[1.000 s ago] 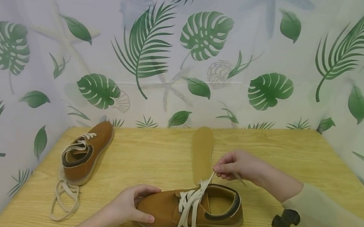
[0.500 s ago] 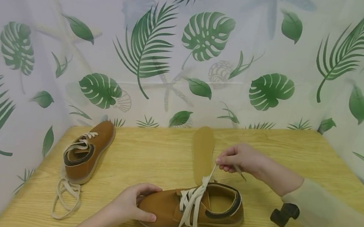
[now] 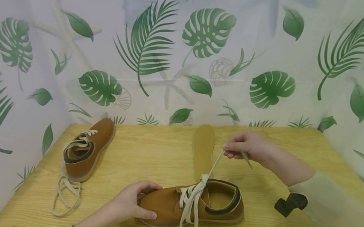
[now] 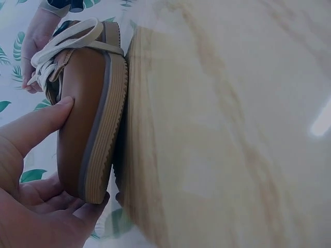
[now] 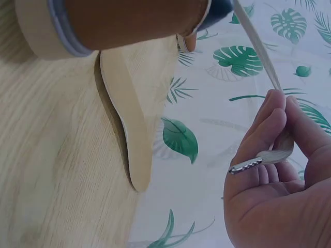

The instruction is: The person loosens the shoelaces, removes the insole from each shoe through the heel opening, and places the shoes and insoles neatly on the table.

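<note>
A brown lace-up shoe [image 3: 163, 206] lies on its sole at the front of the table, toe to the left. My left hand [image 3: 126, 202] grips its toe, thumb on the near side and fingers round the far side. In the left wrist view the thumb presses the brown upper above the ridged sole [image 4: 106, 134]. My right hand [image 3: 246, 147], raised above the shoe's opening, pinches one end of the cream shoelace [image 3: 216, 163], drawn taut from the knotted laces. Its metal-tipped end [image 5: 245, 165] sticks out past the fingers. A loop of lace [image 3: 189, 224] hangs over the shoe's near side.
A second brown shoe [image 3: 89, 155] stands at the back left, with its loose laces [image 3: 67, 197] trailing on the wooden table [image 3: 136, 153]. A tan insole [image 3: 203, 150] lies behind the held shoe. A leaf-patterned cloth [image 3: 163, 43] hangs behind and at the sides.
My right hand has moved up and slightly right, pulling a longer stretch of lace out of the knot. The near lace loop has grown a little smaller. My left hand keeps its grip on the toe.
</note>
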Action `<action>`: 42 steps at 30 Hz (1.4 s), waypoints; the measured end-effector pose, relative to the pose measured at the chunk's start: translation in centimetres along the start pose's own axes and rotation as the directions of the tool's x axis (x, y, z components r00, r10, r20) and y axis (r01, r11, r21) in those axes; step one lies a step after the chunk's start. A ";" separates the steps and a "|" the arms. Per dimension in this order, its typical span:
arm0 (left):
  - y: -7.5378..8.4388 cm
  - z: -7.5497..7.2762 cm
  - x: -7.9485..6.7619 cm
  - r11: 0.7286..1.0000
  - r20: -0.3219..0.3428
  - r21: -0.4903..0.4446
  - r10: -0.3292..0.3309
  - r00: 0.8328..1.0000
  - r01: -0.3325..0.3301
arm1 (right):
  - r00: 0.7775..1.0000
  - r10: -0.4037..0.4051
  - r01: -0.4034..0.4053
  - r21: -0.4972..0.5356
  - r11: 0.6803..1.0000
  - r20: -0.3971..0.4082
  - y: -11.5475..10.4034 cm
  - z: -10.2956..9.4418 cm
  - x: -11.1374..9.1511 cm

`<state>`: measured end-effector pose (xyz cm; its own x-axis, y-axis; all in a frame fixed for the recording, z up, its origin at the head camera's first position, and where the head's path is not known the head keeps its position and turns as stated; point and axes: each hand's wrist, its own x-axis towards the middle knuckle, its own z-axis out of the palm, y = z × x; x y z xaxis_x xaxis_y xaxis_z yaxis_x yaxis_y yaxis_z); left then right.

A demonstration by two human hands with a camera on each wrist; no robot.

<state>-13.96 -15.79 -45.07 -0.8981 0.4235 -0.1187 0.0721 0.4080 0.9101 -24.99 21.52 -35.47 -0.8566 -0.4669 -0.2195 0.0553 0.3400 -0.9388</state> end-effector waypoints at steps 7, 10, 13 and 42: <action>0.0 -0.1 0.0 1.000 0.004 0.008 -0.008 1.000 0.008 | 0.999 0.005 -0.006 -0.001 1.000 -0.054 -0.1 -1.2 -0.3; 0.0 0.0 -0.1 1.000 0.006 0.007 -0.015 1.000 0.015 | 0.998 0.010 -0.009 0.018 1.000 -0.061 0.1 -1.6 -0.4; 0.1 0.0 -0.2 1.000 0.007 -0.005 -0.020 1.000 0.020 | 0.998 0.022 -0.020 0.045 0.999 -0.060 0.4 -1.9 -0.5; -0.3 -0.1 -0.2 1.000 -0.001 -0.024 -0.004 1.000 0.004 | 0.990 0.089 -0.072 0.153 0.986 -0.110 2.6 -6.4 -1.9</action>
<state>-13.84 -16.11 -45.25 -0.8987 0.4214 -0.1216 0.0587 0.3903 0.9188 -26.55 28.54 -35.84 -0.8995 -0.3423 -0.2716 0.1940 0.2441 -0.9501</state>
